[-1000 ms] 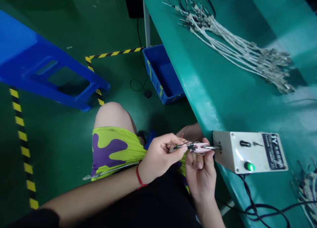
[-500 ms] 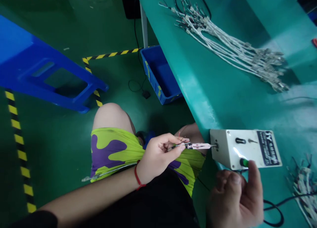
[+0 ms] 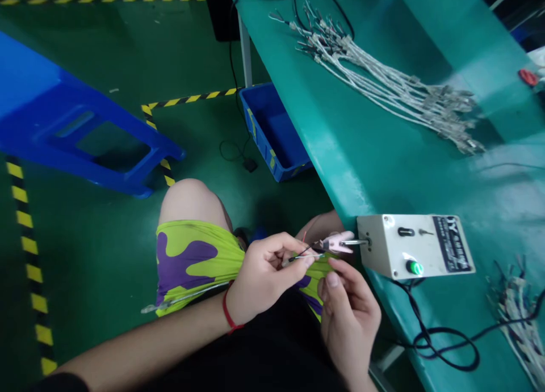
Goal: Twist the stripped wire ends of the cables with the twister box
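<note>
My left hand (image 3: 266, 275) is closed on the wire end of a white cable (image 3: 191, 296), which trails back over my lap to a clear plug. Thin black, white and red wires stick out past its fingertips. They meet a pale pink clip (image 3: 338, 241) on the metal shaft of a small white box (image 3: 394, 244). My right hand (image 3: 351, 312) hovers just below the clip, its fingers loosely curled, thumb and index tips slightly apart, nothing visible between them. A green button (image 3: 414, 268) on the box is lit.
A bundle of white cables (image 3: 392, 83) lies on the green table (image 3: 340, 148); another bundle (image 3: 522, 318) is at the right. Black cord (image 3: 451, 352) loops beside the box. A blue bin (image 3: 272, 134) and blue stool (image 3: 85, 114) stand on the floor.
My right hand has left the green button and moved left, close to the clip. The button now glows. The clip has turned, showing its two spread arms. My left hand keeps its grip.
</note>
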Available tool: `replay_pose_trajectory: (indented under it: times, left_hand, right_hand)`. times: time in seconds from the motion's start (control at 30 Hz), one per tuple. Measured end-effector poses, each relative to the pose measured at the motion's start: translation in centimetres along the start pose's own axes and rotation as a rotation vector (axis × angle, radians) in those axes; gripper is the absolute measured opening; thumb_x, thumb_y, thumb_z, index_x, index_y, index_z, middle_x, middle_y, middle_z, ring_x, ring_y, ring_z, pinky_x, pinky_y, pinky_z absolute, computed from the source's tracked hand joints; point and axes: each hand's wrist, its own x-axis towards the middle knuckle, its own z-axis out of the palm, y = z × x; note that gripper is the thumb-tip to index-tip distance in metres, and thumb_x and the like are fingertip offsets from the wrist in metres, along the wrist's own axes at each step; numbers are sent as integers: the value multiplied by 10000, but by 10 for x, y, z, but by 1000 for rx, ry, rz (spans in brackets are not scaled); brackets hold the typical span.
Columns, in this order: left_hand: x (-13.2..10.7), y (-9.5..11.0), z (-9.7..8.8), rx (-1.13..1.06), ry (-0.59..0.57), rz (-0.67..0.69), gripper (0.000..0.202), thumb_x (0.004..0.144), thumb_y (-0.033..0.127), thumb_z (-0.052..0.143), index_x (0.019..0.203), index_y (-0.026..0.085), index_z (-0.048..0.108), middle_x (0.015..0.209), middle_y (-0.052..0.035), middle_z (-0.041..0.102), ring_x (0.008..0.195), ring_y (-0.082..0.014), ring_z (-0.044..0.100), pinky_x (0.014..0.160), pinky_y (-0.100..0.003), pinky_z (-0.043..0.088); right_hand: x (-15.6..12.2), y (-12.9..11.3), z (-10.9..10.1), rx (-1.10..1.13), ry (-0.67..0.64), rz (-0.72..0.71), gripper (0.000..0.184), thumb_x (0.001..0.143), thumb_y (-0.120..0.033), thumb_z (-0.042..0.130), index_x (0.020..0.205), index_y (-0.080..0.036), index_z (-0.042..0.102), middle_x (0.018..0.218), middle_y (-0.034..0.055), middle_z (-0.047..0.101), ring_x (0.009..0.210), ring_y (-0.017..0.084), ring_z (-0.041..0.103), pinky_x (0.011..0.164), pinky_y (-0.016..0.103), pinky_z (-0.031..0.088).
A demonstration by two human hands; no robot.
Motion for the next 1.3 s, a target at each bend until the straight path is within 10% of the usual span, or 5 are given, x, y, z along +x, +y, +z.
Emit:
replay_pose_trajectory:
  times: [0.4,0.6,0.87,1.13,1.3]
  left_hand:
    - [-10,1,-3,81,-115,-16,166,901,304,772,913,139,748,732,-30,664,615,-125,539,547,-239,399]
    - [-10,6,-5,98,-272,-17,192,924,307,725,925,119,767,689,-23,628,562,-105,463,505,-234,330]
    - [-4,5,-4,90,-198,-40,176,907,298,737,911,126,770,681,-14,633,572,-104,478,516,-225,346]
    - [6,1,-2,-39,-55,-54,147,883,265,798,912,124,771,870,-87,790,752,-154,681,681,-232,525]
    - [15,0,-4,-81,21,-68,142,890,246,809,951,122,778,878,-58,784,510,-35,480,477,-172,380]
  right_hand:
    - [11,-17,18,344,-210,231,146,881,-295,798,835,-195,700,563,-62,448,541,75,372,535,200,347]
    - [15,-23,18,296,-153,283,181,837,-300,843,860,-187,704,712,-22,571,585,73,434,547,195,386]
    - [4,-3,-1,62,-73,-97,157,876,-272,815,1019,-226,771,904,38,715,768,152,631,707,273,521]
    - [22,-11,10,158,-66,-2,173,951,-355,734,888,-194,716,661,-25,542,597,102,433,562,242,357]
    - [35,-28,12,206,-149,175,417,1041,-526,515,952,-177,724,661,13,571,590,127,441,513,260,310]
